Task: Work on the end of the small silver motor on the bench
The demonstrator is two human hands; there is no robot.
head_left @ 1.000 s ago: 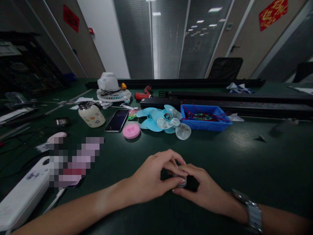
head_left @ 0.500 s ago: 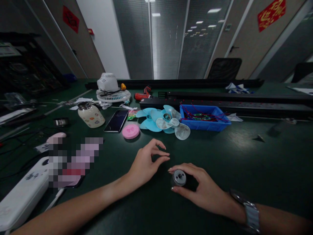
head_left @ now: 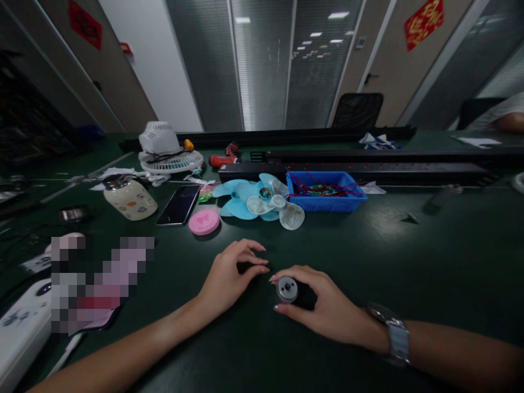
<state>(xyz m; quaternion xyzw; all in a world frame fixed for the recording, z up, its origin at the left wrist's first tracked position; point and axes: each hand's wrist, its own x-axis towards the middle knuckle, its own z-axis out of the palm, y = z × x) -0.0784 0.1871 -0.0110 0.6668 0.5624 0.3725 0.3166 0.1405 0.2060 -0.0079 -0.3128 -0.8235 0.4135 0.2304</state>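
Cylinder point(head_left: 287, 289) is showing its holed end, nearer you than the fan blades point(head_left: 249, 191), while your right hand point(head_left: 331, 305) is curling around it, grip too unclear to tell, and your left hand point(head_left: 227, 278), thumb and fingers apart, is hanging just beside: you are seemingly steadying it, the next move likely needing a firm, level hold.

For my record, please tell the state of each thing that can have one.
Grey metal cylinder: holed end up.
Right hand: around cylinder, grip unclear.
Left hand: open, empty.
Black rectangular phone: unlit.
Blue plastic bin: open, holding wires.
White plastic fan: grille down.
Blue plastic blades: overlapping.
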